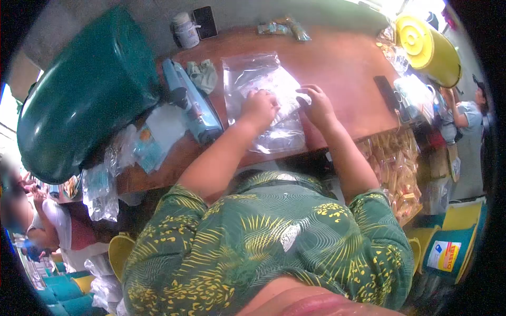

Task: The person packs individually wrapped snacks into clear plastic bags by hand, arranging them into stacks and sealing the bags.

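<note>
On the brown table in front of me lies a clear plastic bag [237, 79], with a white sheet or packet [284, 84] on or in it; which one I cannot tell. My left hand [260, 109] rests over the bag, its fingers curled down onto the plastic. At the right edge, my right hand [317, 104] has thumb and fingers closed on a small whitish edge of the plastic. More crumpled clear plastic [279, 141] reaches the table's front edge below my hands. Left of the bag stands a long blue device [192, 100], resembling a bag sealer.
A large green drum [89, 100] leans in at left, beside plastic packets [150, 142]. A crumpled cloth [202, 76], white bottle [185, 31] and small packets [284, 28] lie farther back. At right are a dark phone-like object [387, 92], yellow drum [424, 47] and packed goods [392, 168]. People are nearby.
</note>
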A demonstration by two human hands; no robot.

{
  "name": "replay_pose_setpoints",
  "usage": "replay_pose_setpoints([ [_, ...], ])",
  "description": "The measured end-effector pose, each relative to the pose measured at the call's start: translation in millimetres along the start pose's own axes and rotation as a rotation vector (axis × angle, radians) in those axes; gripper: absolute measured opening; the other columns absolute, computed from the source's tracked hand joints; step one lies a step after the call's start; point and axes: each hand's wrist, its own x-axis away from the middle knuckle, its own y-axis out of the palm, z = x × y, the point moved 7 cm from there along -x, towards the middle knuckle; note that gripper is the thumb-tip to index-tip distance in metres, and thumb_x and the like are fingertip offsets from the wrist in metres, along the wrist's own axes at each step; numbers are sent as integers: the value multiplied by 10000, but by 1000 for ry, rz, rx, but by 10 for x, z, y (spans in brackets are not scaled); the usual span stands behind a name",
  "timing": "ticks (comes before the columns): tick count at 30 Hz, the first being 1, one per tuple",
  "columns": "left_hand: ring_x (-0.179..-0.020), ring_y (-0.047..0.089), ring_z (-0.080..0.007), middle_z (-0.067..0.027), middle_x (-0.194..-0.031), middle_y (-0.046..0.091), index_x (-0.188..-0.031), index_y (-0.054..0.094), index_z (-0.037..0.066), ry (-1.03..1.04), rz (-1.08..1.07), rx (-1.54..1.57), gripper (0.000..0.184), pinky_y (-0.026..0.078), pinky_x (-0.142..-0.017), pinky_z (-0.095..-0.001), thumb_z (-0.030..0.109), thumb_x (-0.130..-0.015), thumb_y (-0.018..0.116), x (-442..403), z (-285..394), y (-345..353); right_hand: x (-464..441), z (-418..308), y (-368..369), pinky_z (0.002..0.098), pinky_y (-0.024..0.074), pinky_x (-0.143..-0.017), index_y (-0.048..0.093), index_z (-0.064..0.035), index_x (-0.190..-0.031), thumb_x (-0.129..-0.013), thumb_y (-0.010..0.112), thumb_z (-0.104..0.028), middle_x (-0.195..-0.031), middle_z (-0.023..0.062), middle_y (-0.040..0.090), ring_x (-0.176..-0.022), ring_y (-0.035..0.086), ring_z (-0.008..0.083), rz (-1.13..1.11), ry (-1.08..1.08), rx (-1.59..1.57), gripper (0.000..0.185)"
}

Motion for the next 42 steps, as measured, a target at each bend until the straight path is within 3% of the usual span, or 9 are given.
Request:
replay_pose_setpoints([
  [3, -1121, 583, -344, -141, -1150, 676, -994, 732, 72, -38, 11, 27, 204, 436, -1018, -479, 248, -916, 665, -28, -87, -2, 149, -425, -173, 409, 565, -761, 751, -57, -928, -885, 735, -176, -903, 140, 704, -832, 686, 337, 45, -146, -46, 127],
  [10, -1068, 588, -398, -210, -1080, 608, -1054, 609, 11, -19, 171, 369, 229, 470, -971, -457, 185, -914, 658, 44, -37, -101, 211, -583, 322, 428, 442, -1051, 646, -79, -1274, -893, 593, -176, -1265, 115, 671, -1197, 608, 255, -201, -289, 350, 396],
  [14, -1211, 538, -400, -199, -1219, 569, -1163, 567, 62, 257, 270, 248, 357, 431, -1048, -477, 137, -846, 714, 210, 329, -173, 52, -500, 585, 384, 475, -944, 731, -147, -1041, -834, 624, -182, -1042, 22, 722, -1050, 666, 224, -445, -209, 569, 236],
  [20, -1361, 423, -439, -172, -1407, 517, -1304, 558, 91, 38, 101, -284, 486, 329, -1130, -570, 183, -848, 699, 492, 371, -310, 48, -550, 403, 443, 493, -935, 730, -149, -977, -838, 643, -192, -1016, 24, 710, -1014, 671, 251, -148, -347, 239, 170],
  [24, -1073, 625, -395, -195, -1087, 677, -1085, 703, 60, 116, 158, 83, 216, 486, -958, -492, 93, -884, 631, 331, 4, -357, 136, -878, 244, 460, 506, -903, 713, -120, -992, -872, 644, -178, -1034, 61, 708, -1030, 662, 284, 113, -480, 212, 150],
  [30, -1077, 616, -364, -154, -1019, 674, -1027, 694, 70, 338, 547, 106, 127, 458, -989, -474, 124, -922, 649, 206, 788, -1318, -308, -894, 37, 424, 533, -738, 681, -99, -1021, -961, 584, -149, -971, 164, 666, -898, 656, 339, 91, -173, 179, 125],
  [35, -1250, 551, -338, -132, -1125, 652, -1093, 670, 103, 502, 806, 88, 253, 335, -1129, -503, 293, -929, 698, 365, 1063, -1613, -381, -582, 10, 394, 544, -736, 621, -30, -1127, -1025, 554, -260, -886, 114, 653, -826, 666, 277, 368, 389, -1016, 261],
  [38, -1245, 559, -341, -168, -1156, 655, -1114, 673, 77, 405, 440, -46, 372, 365, -1114, -480, 386, -910, 712, 232, 760, -1149, 18, -646, 257, 379, 549, -737, 593, -20, -1183, -1034, 543, -259, -912, 84, 634, -849, 648, 245, 314, 717, -1456, 286],
  [42, -1127, 609, -348, -164, -1127, 676, -1136, 689, 49, 1, -30, 117, 466, 475, -990, -418, 391, -833, 779, 347, 231, -420, 777, -559, 602, 357, 566, -767, 627, -12, -1214, -1031, 574, -252, -957, 100, 670, -843, 658, 225, -567, 1014, -1446, 307],
])
